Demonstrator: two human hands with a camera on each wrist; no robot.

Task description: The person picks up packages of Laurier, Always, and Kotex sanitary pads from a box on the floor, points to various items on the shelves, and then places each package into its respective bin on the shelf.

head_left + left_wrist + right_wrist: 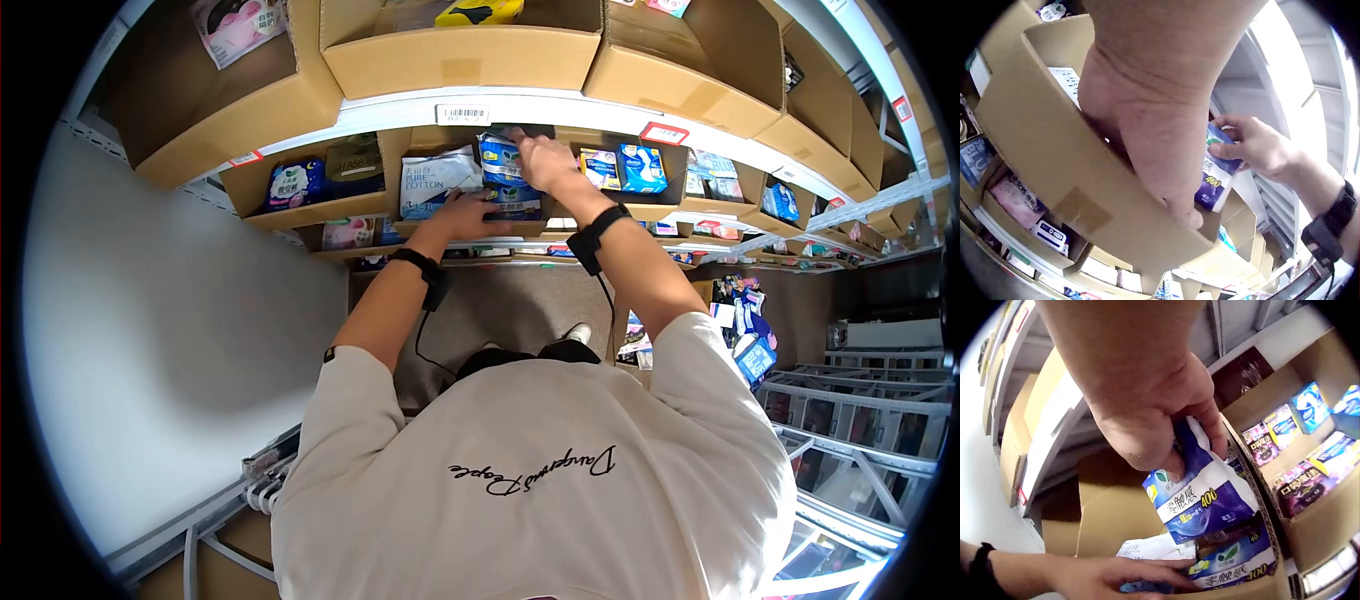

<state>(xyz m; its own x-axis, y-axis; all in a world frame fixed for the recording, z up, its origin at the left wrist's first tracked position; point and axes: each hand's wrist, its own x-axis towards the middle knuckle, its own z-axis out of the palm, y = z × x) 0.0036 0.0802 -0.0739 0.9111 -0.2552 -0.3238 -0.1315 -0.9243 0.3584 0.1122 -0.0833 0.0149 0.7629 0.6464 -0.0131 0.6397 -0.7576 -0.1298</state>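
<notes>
My right hand [548,162] pinches the top of a blue and white sanitary pad pack [1210,506] marked 400, lifted at a tilt over an open cardboard box [1041,125]. A matching blue pack [1235,562] lies below it in the box. My left hand [1110,578] reaches over the box's front wall, its fingers stretched across the packs inside. In the left wrist view, the thumb lies along the front edge. Left of the blue packs sits a white and blue "Pure Cotton" pack [425,178], partly under the left hand.
A neighbouring box holds small boxes, including a blue box [641,168]. To the left, another box holds a dark blue pack [294,184]. A shelf with a larger cardboard box [460,62] overhangs the work. Loose packs [745,325] are heaped low on the right.
</notes>
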